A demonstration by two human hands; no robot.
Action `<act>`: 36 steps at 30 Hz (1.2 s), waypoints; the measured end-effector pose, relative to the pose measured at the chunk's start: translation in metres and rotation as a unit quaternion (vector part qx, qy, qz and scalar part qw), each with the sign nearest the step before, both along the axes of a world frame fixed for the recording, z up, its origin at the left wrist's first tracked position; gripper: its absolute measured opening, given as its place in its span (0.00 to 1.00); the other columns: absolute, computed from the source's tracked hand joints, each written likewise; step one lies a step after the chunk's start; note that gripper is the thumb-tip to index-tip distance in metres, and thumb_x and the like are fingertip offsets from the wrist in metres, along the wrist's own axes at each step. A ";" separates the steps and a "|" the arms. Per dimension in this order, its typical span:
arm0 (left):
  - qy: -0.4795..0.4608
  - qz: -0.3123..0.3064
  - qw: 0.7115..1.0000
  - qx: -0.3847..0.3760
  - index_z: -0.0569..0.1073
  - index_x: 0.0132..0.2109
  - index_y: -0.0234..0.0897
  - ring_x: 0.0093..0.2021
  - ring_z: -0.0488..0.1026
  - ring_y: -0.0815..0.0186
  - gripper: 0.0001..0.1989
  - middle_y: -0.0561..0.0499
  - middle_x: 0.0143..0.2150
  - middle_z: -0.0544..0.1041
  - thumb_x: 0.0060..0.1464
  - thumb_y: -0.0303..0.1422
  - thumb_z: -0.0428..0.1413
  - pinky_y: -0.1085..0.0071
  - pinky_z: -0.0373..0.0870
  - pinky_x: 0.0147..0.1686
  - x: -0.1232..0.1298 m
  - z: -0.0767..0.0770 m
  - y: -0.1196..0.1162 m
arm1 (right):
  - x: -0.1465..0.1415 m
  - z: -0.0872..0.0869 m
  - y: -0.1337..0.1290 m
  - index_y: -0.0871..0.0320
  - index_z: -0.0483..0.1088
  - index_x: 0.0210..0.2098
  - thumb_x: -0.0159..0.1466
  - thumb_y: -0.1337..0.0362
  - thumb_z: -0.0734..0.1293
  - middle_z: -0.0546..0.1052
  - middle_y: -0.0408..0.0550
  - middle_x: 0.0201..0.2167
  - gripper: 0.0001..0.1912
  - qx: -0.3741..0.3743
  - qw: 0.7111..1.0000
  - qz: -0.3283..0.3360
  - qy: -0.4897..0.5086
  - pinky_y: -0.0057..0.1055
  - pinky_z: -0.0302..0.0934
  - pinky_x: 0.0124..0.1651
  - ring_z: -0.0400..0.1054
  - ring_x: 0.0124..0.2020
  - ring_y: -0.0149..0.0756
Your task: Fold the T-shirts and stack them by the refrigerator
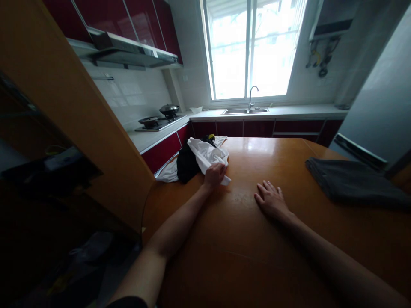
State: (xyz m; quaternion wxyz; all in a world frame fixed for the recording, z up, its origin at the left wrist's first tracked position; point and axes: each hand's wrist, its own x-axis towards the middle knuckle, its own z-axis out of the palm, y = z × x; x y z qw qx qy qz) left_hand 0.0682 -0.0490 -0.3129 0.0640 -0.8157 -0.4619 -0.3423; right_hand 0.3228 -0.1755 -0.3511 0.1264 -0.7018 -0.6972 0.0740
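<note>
At the left side of the wooden table (244, 239), my left hand (214, 175) is closed on a white garment (205, 155), whose exact kind I cannot make out. The garment lies on a heap with a black garment (186, 164) and another white cloth (168, 172) that hangs by the table's edge. A small yellow patch shows at the back of the heap. My right hand (272, 200) rests flat on the tabletop with its fingers spread, holding nothing.
A folded dark grey cloth (356, 182) lies at the table's right. Behind the table runs a counter with a double sink (245, 111) and a tap. On the left stand a stove (160, 124) with pans and a wooden partition (96, 141). A fridge (379, 98) stands at right.
</note>
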 end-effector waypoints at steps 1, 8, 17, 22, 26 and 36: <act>0.020 -0.031 0.999 -0.010 0.77 0.39 0.39 0.41 0.76 0.62 0.14 0.48 0.36 0.78 0.69 0.38 0.50 0.70 0.69 0.44 0.008 0.000 -0.007 | 0.000 0.000 0.000 0.58 0.58 0.69 0.71 0.49 0.54 0.52 0.57 0.73 0.32 0.001 1.000 0.000 0.000 0.56 0.34 0.71 0.41 0.74 0.48; 0.021 -0.050 0.998 -0.043 0.79 0.43 0.42 0.43 0.77 0.62 0.15 0.48 0.41 0.80 0.69 0.38 0.48 0.69 0.69 0.46 0.021 -0.001 -0.017 | -0.001 0.001 0.000 0.58 0.58 0.69 0.71 0.50 0.54 0.53 0.57 0.73 0.32 0.001 1.000 -0.003 0.006 0.55 0.33 0.71 0.42 0.74 0.47; 0.067 0.114 0.987 -0.094 0.76 0.55 0.36 0.59 0.70 0.54 0.15 0.39 0.57 0.75 0.63 0.33 0.54 0.61 0.64 0.60 -0.009 -0.026 0.016 | -0.002 0.002 -0.002 0.58 0.59 0.69 0.71 0.50 0.55 0.54 0.56 0.73 0.32 0.010 1.000 -0.004 0.012 0.54 0.33 0.71 0.42 0.74 0.47; 0.081 0.099 0.986 -0.108 0.79 0.50 0.38 0.54 0.74 0.52 0.13 0.40 0.54 0.78 0.63 0.34 0.54 0.60 0.68 0.55 -0.001 -0.022 0.007 | -0.001 0.001 -0.001 0.58 0.61 0.67 0.71 0.50 0.56 0.56 0.57 0.72 0.30 0.016 1.000 -0.003 0.022 0.55 0.35 0.71 0.44 0.73 0.48; 0.080 0.069 0.987 -0.117 0.79 0.53 0.41 0.51 0.77 0.54 0.15 0.43 0.51 0.81 0.64 0.35 0.53 0.62 0.70 0.53 0.012 -0.016 -0.007 | 0.001 0.004 0.000 0.58 0.63 0.65 0.72 0.53 0.54 0.62 0.56 0.69 0.27 0.086 0.994 -0.023 0.067 0.50 0.42 0.70 0.51 0.71 0.46; -0.025 -0.069 0.995 -0.064 0.75 0.58 0.42 0.58 0.73 0.62 0.20 0.49 0.59 0.76 0.64 0.24 0.48 0.66 0.66 0.60 0.023 -0.006 -0.014 | -0.021 0.023 -0.026 0.54 0.65 0.65 0.72 0.54 0.58 0.61 0.51 0.70 0.25 0.165 0.965 0.204 0.023 0.45 0.48 0.68 0.54 0.68 0.47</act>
